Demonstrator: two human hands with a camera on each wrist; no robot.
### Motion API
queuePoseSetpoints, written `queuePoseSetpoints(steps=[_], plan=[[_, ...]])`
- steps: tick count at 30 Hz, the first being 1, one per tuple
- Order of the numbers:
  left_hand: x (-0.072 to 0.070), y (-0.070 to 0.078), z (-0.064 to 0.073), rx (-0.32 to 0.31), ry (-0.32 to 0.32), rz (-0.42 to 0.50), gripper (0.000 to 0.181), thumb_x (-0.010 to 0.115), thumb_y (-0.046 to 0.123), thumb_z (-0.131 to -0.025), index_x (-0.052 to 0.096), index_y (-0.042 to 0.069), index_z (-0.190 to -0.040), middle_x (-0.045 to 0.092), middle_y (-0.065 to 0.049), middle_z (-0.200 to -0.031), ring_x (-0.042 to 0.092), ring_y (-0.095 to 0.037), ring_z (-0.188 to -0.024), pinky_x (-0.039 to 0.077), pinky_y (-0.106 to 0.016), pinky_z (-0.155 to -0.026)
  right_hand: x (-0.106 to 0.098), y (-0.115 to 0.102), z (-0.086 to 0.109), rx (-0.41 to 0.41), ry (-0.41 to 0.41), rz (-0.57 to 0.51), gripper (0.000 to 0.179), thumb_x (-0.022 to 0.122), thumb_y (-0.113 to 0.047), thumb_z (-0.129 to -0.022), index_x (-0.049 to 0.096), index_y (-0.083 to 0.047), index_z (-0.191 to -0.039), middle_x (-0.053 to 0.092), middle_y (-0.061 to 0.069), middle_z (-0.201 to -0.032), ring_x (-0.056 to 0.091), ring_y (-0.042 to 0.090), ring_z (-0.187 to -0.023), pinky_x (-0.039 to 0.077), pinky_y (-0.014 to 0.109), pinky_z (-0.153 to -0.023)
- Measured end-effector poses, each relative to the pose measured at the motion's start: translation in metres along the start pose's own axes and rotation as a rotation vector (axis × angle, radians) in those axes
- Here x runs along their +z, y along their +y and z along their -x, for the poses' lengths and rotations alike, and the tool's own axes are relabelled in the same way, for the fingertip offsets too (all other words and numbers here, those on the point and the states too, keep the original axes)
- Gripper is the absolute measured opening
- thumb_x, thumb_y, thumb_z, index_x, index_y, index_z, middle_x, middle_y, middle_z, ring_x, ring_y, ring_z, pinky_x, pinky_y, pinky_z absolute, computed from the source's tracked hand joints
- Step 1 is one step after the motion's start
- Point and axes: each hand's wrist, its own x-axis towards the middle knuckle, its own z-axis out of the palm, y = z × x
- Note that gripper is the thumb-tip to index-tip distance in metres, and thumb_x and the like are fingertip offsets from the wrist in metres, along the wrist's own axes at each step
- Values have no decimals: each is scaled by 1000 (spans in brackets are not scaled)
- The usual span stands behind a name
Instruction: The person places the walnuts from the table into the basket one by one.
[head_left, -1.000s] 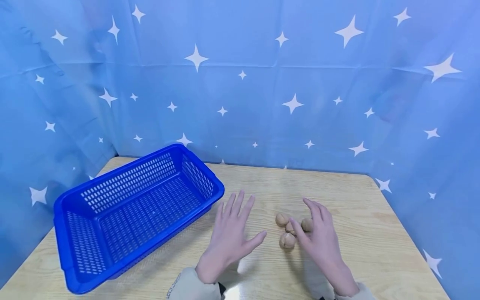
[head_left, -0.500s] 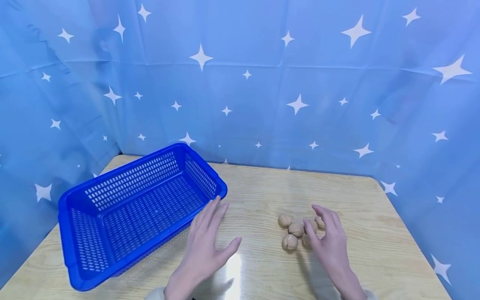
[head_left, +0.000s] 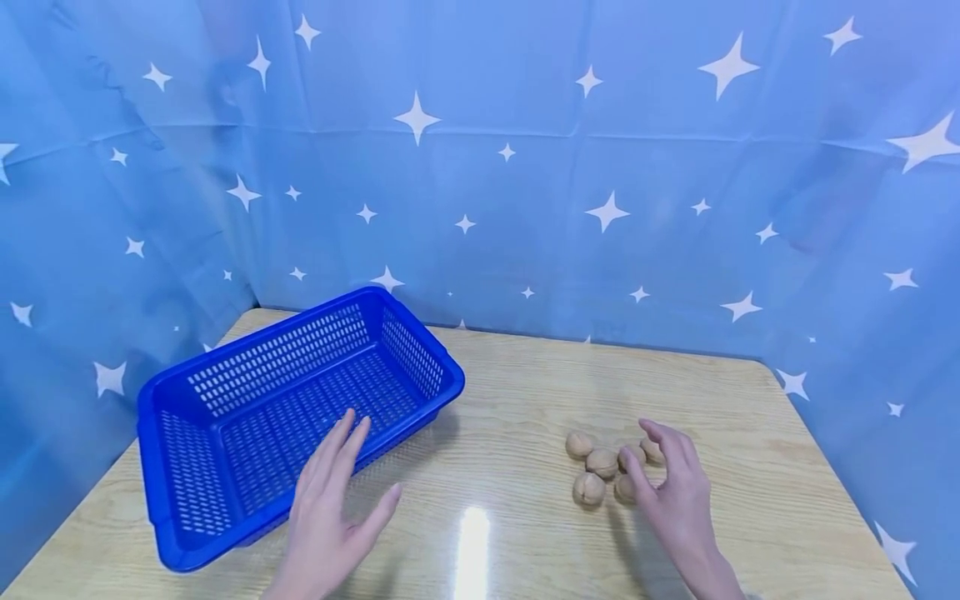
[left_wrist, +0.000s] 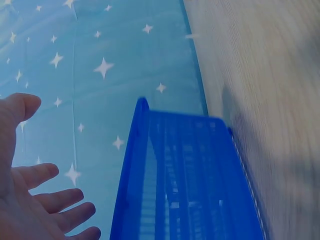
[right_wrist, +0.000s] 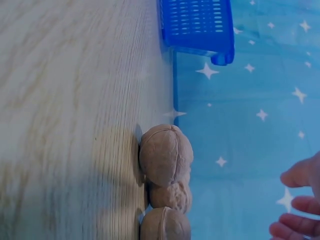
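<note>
Several walnuts (head_left: 588, 489) sit close together on the wooden table, right of the middle. My right hand (head_left: 678, 500) hovers at their right side, thumb and fingers parted and partly covering some of them. From the right wrist view, that hand (right_wrist: 302, 200) is apart from the nearest walnut (right_wrist: 166, 152), with nothing in its grasp. A blue plastic basket (head_left: 450, 375) with slotted sides stands at the left, nothing visible inside. By its near rim, my left hand (head_left: 322, 517) is held up with fingers spread. The left wrist view has this hand (left_wrist: 30, 195) apart from the basket (left_wrist: 132, 165).
A pale wood-grain table (head_left: 510, 400) carries everything, with a bright light reflection (head_left: 471, 550) near its front. Blue curtains (head_left: 525, 192) with white stars hang behind it and at both sides.
My left hand has moved left, from the middle of the table to the basket's near side. My right hand has shifted slightly right, uncovering more walnuts. The head view has turned slightly left.
</note>
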Motion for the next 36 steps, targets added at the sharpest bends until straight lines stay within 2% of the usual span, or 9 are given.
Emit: queuePoseSetpoints(steps=[10, 14, 18, 23, 26, 29, 31, 34, 36], plan=[[-37, -27, 16, -147, 95, -17, 71, 76, 11, -74, 46, 7, -138, 40, -20, -142, 37, -44, -127, 26, -59, -103, -6, 7, 6, 25, 3, 21, 48, 74, 13, -65, 59, 8, -110, 58, 23, -104, 53, 28, -90, 27, 1, -87], [-56, -35, 20, -307, 85, -38, 71, 73, 7, -76, 42, 8, -141, 35, -20, -146, 31, -45, -131, 21, -63, -104, -7, 8, 7, 40, -10, 32, 46, 73, 11, -67, 59, 8, -110, 57, 24, -105, 53, 29, -92, 26, 0, -86], [-74, -48, 22, -457, 61, -69, 66, 65, 8, -85, 35, 4, -143, 27, -24, -148, 22, -45, -135, 13, -65, -105, -8, 10, 8, 34, -10, 41, 45, 73, 12, -67, 59, 9, -110, 57, 24, -104, 53, 30, -91, 26, 0, -86], [-91, -69, 27, -590, 76, -108, 65, 60, 11, -88, 30, -2, -144, 22, -27, -149, 18, -46, -136, 12, -62, -107, -9, 13, 8, 47, -17, 52, 43, 71, 13, -67, 59, 9, -108, 57, 24, -103, 54, 31, -91, 26, 2, -84], [-100, -82, 28, -661, 92, -108, 64, 58, 12, -89, 28, -2, -144, 21, -26, -150, 18, -43, -137, 14, -59, -108, -10, 16, 9, 80, -42, 63, 42, 71, 11, -70, 58, 8, -109, 57, 23, -104, 55, 32, -93, 30, 7, -82], [-108, -94, 26, -767, 137, -64, 62, 54, 14, -92, 27, 3, -146, 23, -21, -151, 20, -34, -139, 18, -49, -111, -11, 18, 10, 112, -67, 80, 42, 72, 9, -71, 58, 8, -111, 57, 23, -106, 55, 34, -94, 38, 20, -80], [-113, -103, 24, -866, 172, -16, 60, 51, 17, -94, 26, 9, -148, 23, -14, -152, 22, -25, -140, 21, -38, -112, -11, 20, 11, 121, -82, 92, 42, 73, 8, -72, 57, 8, -111, 57, 24, -106, 55, 35, -95, 41, 30, -77], [-119, -120, 22, -1001, 194, 68, 60, 47, 22, -97, 21, 15, -150, 20, -8, -154, 22, -12, -139, 21, -27, -111, -11, 24, 12, 121, -95, 93, 43, 73, 8, -71, 57, 9, -111, 57, 25, -106, 55, 35, -94, 42, 29, -76], [-120, -158, 35, -1026, 229, 203, 61, 51, 23, -96, 23, 18, -149, 25, -2, -153, 31, -5, -133, 31, -17, -103, -11, 27, 13, 120, -99, 90, 43, 74, 8, -70, 57, 9, -110, 57, 24, -105, 55, 34, -94, 40, 20, -77]])
